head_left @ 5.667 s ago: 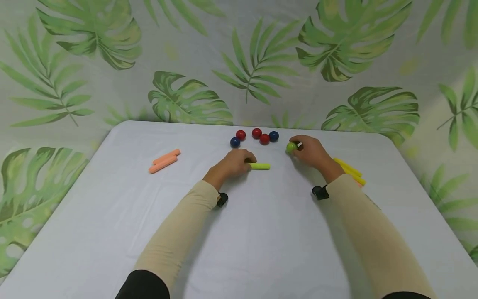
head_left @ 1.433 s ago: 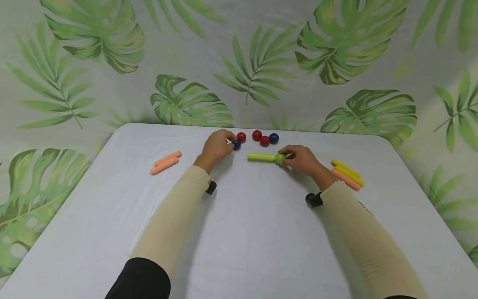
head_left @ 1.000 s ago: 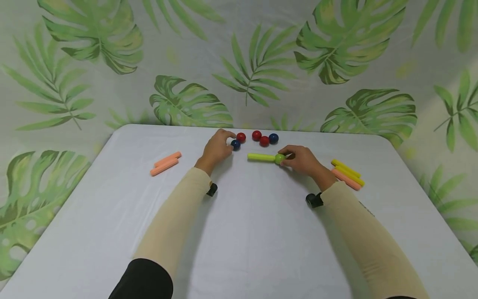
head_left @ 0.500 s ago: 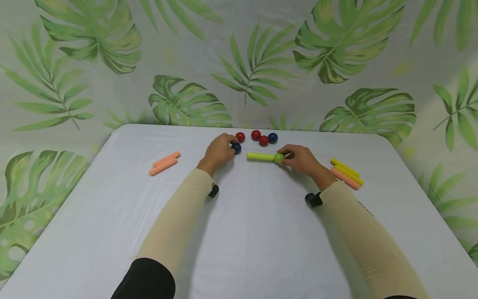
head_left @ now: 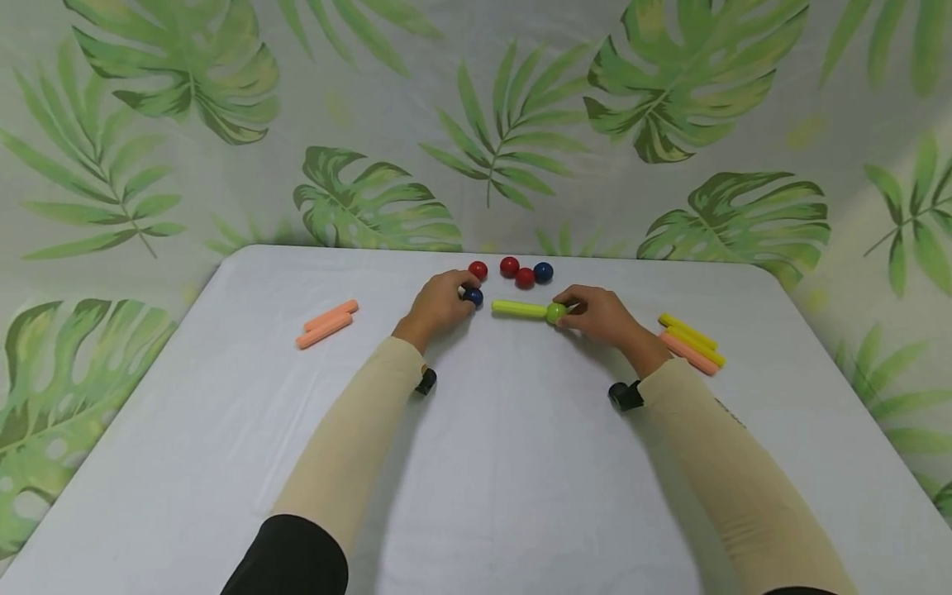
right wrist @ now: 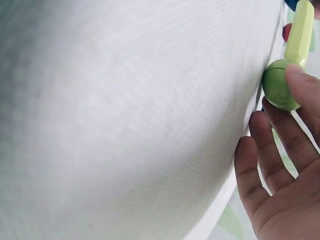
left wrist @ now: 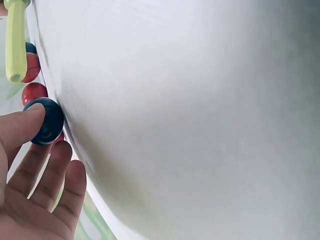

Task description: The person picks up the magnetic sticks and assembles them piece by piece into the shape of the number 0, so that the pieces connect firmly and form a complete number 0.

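In the head view my left hand [head_left: 437, 304] pinches a dark blue ball [head_left: 473, 297] between thumb and fingers. The left wrist view shows the thumb on one side of that blue ball [left wrist: 50, 121], the other fingers loosely bent. My right hand [head_left: 604, 316] pinches a green ball [head_left: 555, 313] at the right end of a lime-green stick [head_left: 518, 309], which lies sideways with its left end pointing at the blue ball. Stick and green ball meet end to end in the right wrist view, where the thumb [right wrist: 302, 82] lies over the ball [right wrist: 277, 86].
Behind the hands, near the table's far edge, sit a red ball [head_left: 478, 270], two more red balls [head_left: 509, 266] and another blue ball [head_left: 544, 272]. Two orange sticks [head_left: 327, 323] lie at left. Yellow sticks [head_left: 687, 330] and an orange stick [head_left: 687, 353] lie by the right wrist.
The right hand has brought the green ball left against the lime-green stick. The left hand has let go of the stick, taken the blue ball and drawn it slightly nearer, away from the red ball.
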Demonstrator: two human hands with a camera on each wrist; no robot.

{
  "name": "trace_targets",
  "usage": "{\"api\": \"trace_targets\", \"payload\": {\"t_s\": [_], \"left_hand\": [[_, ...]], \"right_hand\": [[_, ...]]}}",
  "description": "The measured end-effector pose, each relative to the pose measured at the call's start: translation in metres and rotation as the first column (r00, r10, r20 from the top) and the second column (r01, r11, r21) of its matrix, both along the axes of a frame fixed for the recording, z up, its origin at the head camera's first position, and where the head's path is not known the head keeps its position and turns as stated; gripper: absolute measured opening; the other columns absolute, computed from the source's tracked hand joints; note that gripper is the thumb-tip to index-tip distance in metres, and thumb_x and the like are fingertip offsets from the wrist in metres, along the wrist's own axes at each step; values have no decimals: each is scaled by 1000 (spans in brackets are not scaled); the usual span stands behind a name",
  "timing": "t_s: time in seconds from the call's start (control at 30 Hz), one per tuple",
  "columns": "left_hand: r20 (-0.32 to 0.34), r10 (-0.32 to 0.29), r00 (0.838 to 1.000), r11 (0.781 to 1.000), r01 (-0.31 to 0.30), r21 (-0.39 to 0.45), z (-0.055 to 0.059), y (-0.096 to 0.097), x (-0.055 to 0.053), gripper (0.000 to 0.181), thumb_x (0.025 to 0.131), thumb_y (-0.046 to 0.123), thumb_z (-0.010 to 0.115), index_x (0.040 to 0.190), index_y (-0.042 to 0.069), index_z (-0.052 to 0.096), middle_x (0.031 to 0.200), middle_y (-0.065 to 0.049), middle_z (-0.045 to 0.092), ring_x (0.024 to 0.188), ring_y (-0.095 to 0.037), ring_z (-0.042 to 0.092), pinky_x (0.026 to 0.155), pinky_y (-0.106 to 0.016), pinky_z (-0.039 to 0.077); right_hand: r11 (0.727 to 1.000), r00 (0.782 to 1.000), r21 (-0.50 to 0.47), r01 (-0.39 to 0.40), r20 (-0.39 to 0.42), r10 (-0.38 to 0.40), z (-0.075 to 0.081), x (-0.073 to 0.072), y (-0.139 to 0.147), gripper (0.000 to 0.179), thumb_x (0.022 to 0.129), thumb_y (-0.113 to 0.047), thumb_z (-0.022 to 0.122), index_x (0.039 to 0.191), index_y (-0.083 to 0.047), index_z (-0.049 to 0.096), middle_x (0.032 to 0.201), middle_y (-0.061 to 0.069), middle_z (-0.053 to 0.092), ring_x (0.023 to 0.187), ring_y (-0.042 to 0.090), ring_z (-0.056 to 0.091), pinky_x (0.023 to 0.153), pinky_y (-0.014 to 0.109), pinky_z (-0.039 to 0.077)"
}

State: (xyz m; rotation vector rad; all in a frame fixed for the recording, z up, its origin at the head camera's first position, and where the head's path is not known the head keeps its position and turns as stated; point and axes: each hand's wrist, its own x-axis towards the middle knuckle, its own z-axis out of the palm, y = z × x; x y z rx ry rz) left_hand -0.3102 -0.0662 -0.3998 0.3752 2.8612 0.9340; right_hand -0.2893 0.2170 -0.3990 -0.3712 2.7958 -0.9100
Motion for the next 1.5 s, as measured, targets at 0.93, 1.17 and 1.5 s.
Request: {"api": "trace_targets", "payload": {"t_s": [0.93, 1.17, 1.5], "left_hand": [[6, -20, 1000, 997, 20, 79, 0, -15, 4, 38, 90, 10, 67, 128, 12, 65, 130, -12, 65, 112, -27, 63, 102, -41, 49], [17, -26, 1000, 995, 25, 97, -4, -17, 2, 38, 90, 10, 68, 127, 13, 66, 127, -12, 67, 109, -26, 64, 98, -39, 50], [42, -77, 996, 992, 72, 103, -2, -12, 6, 36, 90, 15, 69, 126, 15, 67, 128, -11, 66, 103, -24, 63, 89, -35, 51]], "right_hand": [[1000, 1000, 18, -1, 9, 1, 1, 0, -1, 37, 94, -17, 68, 130, -10, 60, 134, 15, 62, 120, 33, 62, 95, 46, 54], [1000, 1000, 23, -11, 4, 10, -1, -3, -3, 37, 93, -18, 69, 129, -11, 61, 134, 15, 63, 120, 33, 62, 95, 46, 54], [999, 1000, 37, -13, -8, 13, 1, -1, -3, 37, 94, -17, 68, 130, -11, 60, 134, 16, 63, 120, 33, 62, 94, 46, 54]]}}
